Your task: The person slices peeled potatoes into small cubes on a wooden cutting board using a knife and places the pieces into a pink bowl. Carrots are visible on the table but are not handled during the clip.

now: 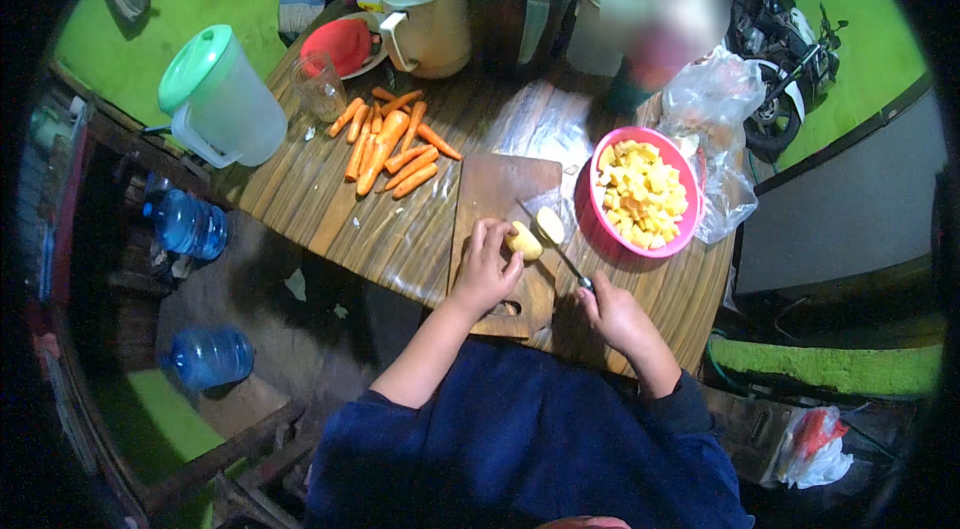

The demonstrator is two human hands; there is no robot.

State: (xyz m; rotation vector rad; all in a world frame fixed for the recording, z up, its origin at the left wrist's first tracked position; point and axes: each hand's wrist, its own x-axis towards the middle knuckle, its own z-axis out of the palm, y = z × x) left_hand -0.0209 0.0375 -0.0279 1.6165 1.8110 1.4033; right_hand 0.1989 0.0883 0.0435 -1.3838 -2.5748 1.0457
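On the wooden cutting board my left hand grips a peeled potato with the fingertips. A kitchen knife is in my right hand, held by its dark handle, the blade slanting up and left over the board. Just across the blade from the held potato lies a cut potato piece with its pale flat face showing. To the right of the board stands a pink bowl with diced yellow pieces, likely potato, heaped inside.
Peeled carrots lie in a pile left of the board. Behind them are a drinking glass, a red basket and a lidded jug. A green-lidded pitcher stands left; plastic bags crowd the right edge.
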